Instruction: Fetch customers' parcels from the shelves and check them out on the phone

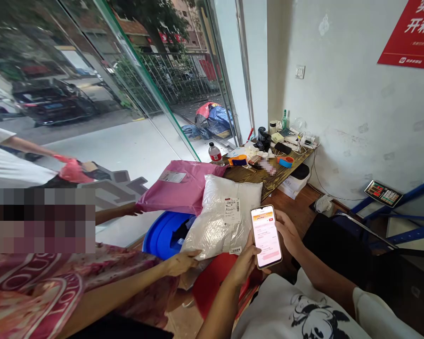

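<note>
The slim white-framed smartphone with a lit pink screen [266, 235] stands upright between both hands. Left hand [243, 266] grips its lower left edge; right hand [288, 231] clasps its right edge, beside a white plastic-wrapped parcel [221, 219].

Phone [266, 235]: slim smartphone, screen lit with a white/pink app page and an orange-red header, held upright and tilted slightly, screen facing the camera, between left hand [245, 264] and right hand [288, 231]. Sits low centre of view, just right of the white plastic parcel [222, 217], touching its edge or just in front; can't tell which.
</note>
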Demonstrator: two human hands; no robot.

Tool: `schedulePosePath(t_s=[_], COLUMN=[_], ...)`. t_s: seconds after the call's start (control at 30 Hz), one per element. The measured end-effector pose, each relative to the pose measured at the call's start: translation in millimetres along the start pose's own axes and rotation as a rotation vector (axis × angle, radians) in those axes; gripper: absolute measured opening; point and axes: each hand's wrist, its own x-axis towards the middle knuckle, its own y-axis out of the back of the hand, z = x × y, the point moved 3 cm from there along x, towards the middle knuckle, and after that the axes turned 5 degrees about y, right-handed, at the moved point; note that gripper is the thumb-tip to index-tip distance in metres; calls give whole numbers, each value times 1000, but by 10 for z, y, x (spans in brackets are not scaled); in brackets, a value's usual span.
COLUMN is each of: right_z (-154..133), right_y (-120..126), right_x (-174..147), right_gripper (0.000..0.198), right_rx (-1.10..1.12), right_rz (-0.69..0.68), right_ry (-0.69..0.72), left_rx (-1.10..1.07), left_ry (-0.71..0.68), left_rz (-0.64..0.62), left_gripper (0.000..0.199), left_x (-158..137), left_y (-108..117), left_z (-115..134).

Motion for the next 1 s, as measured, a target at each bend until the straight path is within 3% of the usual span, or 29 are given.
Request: schedulePosePath(t_s=[0.13,0.3,0.47,0.67,0.77,1.0], right_z=[32,61,121,180,234,553], right_y=[-86,-174,-250,-371,-461,-735], right_x=[183,202,166,153,150,16], right_gripper=[49,51,37,37,40,59], right_rx=[-6,-69,115,236,293,486], right_rz=[22,150,177,186,136,-150], right_ry=[-153,-145,-207,-245,-296,-575], left_rx=[128,241,216,82,-13,-273], left_ry=[12,-14,-13,-47,-63,-116], left_rz=[-7,25,13,-82,-114,-191], left_gripper=[108,96,100,103,102,95], left_x=[-119,-257,-268,-251,-237,-284], left_y=[-127,-216,-133,18,120,362], left_z=[71,138,85,22,-7,-72])
